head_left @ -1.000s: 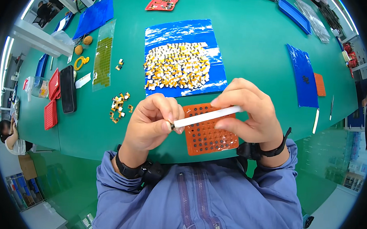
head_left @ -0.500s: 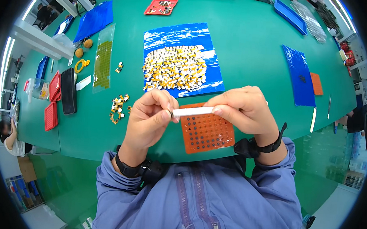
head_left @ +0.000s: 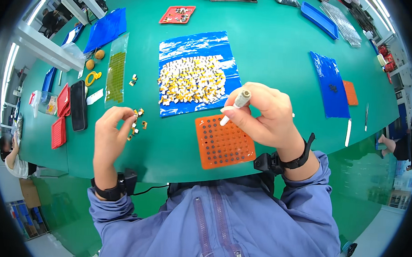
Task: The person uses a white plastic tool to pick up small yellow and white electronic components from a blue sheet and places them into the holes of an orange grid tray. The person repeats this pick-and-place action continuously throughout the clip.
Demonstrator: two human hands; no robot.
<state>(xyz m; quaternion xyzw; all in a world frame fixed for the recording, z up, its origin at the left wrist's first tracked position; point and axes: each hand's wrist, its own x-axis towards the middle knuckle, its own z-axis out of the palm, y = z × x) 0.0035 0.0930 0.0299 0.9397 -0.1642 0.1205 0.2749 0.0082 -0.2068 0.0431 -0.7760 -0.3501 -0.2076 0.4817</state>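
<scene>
change: hands parted; left hand (head_left: 110,130) now beside loose small parts (head_left: 137,124)
right hand (head_left: 265,115): fingers clamped on white pen tool (head_left: 234,106), tip slanting down-left to orange tray (head_left: 224,141)
left fingers: pinched together, contents unclear

At your 12 o'clock a blue sheet (head_left: 198,45) lies on the green worktop (head_left: 273,53), heaped with small white and yellow parts (head_left: 192,79). At 11 o'clock you see a red tray (head_left: 177,14), and nearer you a clear bag of green pieces (head_left: 116,71). At 9 o'clock a black case (head_left: 78,105) sits between red trays (head_left: 59,122) and that bag. At 2 o'clock another blue sheet (head_left: 330,83) touches an orange pad (head_left: 350,92).
</scene>
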